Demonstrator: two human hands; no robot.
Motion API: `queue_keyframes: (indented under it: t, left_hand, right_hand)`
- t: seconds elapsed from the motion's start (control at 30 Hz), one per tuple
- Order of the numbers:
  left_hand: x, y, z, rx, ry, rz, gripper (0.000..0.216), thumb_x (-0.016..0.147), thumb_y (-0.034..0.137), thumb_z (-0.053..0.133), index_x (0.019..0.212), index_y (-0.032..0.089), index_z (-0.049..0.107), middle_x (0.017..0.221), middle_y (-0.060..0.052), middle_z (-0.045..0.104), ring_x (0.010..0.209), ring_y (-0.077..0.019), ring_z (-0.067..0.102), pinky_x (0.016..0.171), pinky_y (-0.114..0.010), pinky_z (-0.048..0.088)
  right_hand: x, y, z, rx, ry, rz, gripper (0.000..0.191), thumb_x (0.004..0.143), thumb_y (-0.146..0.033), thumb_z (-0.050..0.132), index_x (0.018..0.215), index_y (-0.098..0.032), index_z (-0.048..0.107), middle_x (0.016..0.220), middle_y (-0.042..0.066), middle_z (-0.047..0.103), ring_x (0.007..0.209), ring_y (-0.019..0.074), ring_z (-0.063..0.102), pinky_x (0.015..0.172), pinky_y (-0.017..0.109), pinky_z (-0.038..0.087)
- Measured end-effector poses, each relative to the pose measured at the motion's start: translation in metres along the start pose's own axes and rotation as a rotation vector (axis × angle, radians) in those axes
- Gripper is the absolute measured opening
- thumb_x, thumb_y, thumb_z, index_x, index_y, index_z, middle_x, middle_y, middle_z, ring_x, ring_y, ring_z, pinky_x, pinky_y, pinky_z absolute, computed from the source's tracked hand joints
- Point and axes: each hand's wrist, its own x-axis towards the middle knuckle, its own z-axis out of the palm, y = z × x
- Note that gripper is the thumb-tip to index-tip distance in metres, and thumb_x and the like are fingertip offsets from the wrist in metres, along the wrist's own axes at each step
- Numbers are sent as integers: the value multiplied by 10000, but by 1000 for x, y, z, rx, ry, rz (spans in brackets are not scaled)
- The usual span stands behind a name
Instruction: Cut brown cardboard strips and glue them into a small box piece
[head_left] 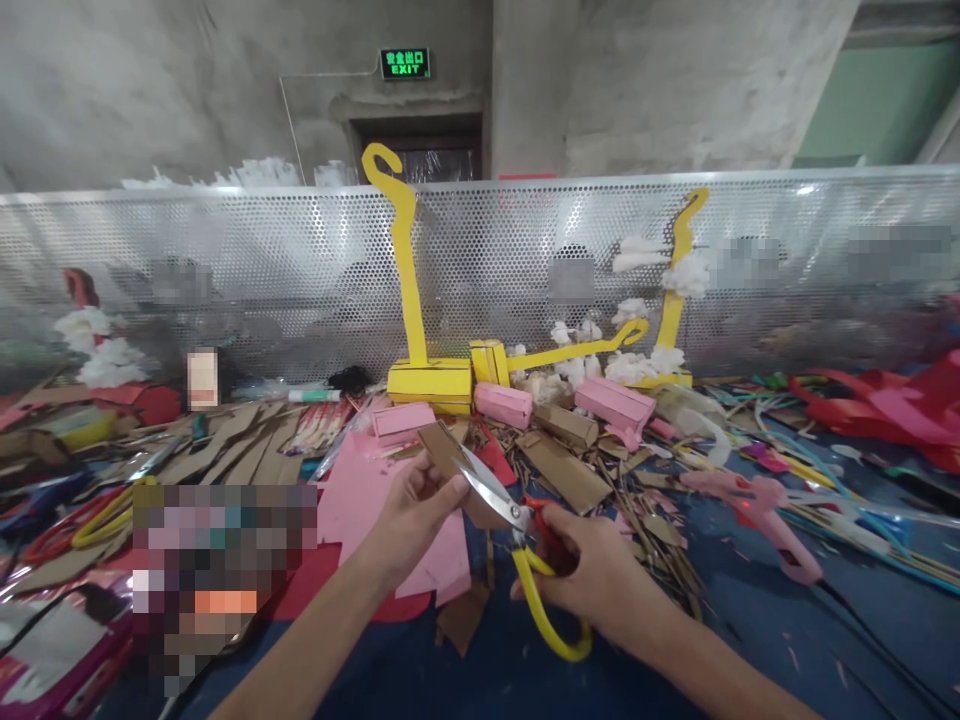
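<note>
My left hand [411, 515] pinches a brown cardboard piece [441, 448] and holds it up over the table. My right hand [596, 578] grips yellow-handled scissors [517, 545] by their loops. The steel blades point up and left and are closed into the edge of the cardboard piece, just right of my left thumb. Below the hands lie a pink paper sheet [360, 490] and brown cardboard offcuts [461, 615] on the blue table top [750, 640].
Yellow hook-shaped cardboard models [409, 290] with white fluff stand at the back against a perforated metal screen [225, 270]. Pink boxes [504, 402], brown cardboard strips [562, 465], red paper [892, 400] and a pink hook shape [765, 510] are scattered around.
</note>
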Motion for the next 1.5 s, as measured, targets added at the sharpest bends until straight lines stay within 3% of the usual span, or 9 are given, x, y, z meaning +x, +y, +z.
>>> queue_keyframes:
  t: [0.17, 0.47, 0.6, 0.8, 0.97, 1.23, 1.37, 1.5]
  left_hand:
    - [0, -1, -2, -24, 15, -16, 249, 788, 245, 811, 1013, 200, 715, 897, -22, 747, 799, -147, 677, 757, -273, 537]
    - [-1, 0, -1, -49, 26, -16, 220, 794, 226, 803, 998, 211, 721, 867, -18, 743, 782, -139, 668, 745, -260, 522]
    - [0, 1, -3, 7, -1, 12, 224, 806, 260, 794, 1002, 195, 709, 829, -29, 743, 748, -156, 681, 736, -280, 539]
    - [-2, -2, 1, 158, -64, 28, 193, 813, 238, 785, 977, 176, 706, 816, -39, 753, 768, -176, 694, 762, -296, 552]
    - [-4, -5, 2, 128, -99, 35, 159, 822, 190, 770, 967, 186, 704, 793, -8, 733, 730, -144, 672, 726, -252, 537]
    - [-3, -9, -1, 83, -116, 18, 190, 830, 190, 766, 1004, 184, 689, 848, -9, 735, 801, -150, 683, 782, -264, 541]
    - [-3, -11, -2, 75, -102, 9, 223, 828, 207, 772, 1028, 189, 676, 900, -19, 746, 847, -160, 689, 808, -277, 542]
    - [-3, -10, -2, 65, -87, 23, 244, 834, 223, 768, 1057, 200, 673, 890, -15, 739, 835, -158, 684, 805, -282, 541]
  right_hand:
    - [-1, -1, 0, -15, 39, -25, 322, 691, -270, 794, 688, -212, 477, 593, -98, 402, 564, 98, 322, 495, 225, 250]
    - [-3, 5, 3, 29, 36, -58, 345, 758, -396, 765, 704, -215, 475, 613, -86, 368, 570, 105, 345, 494, 223, 271]
    - [-1, 5, 5, -57, 111, -104, 322, 766, -389, 753, 743, -226, 476, 654, -60, 487, 595, 132, 433, 519, 233, 330]
    - [-1, 1, 2, -109, 146, -198, 391, 719, -367, 802, 977, -222, 546, 916, 27, 621, 753, 193, 552, 652, 275, 451]
    - [0, 0, -1, -128, 73, -112, 344, 743, -407, 776, 757, -228, 483, 621, -62, 504, 556, 127, 400, 502, 237, 314]
    - [1, 4, -1, -120, 109, -63, 347, 739, -389, 762, 665, -208, 475, 565, -84, 381, 566, 107, 300, 483, 220, 241]
    - [2, 2, 1, -108, 126, -50, 314, 750, -340, 753, 698, -217, 468, 586, -73, 460, 563, 115, 371, 493, 215, 288]
    - [1, 0, 1, -110, 145, -119, 320, 727, -329, 793, 842, -219, 515, 771, -18, 593, 658, 157, 498, 578, 237, 383]
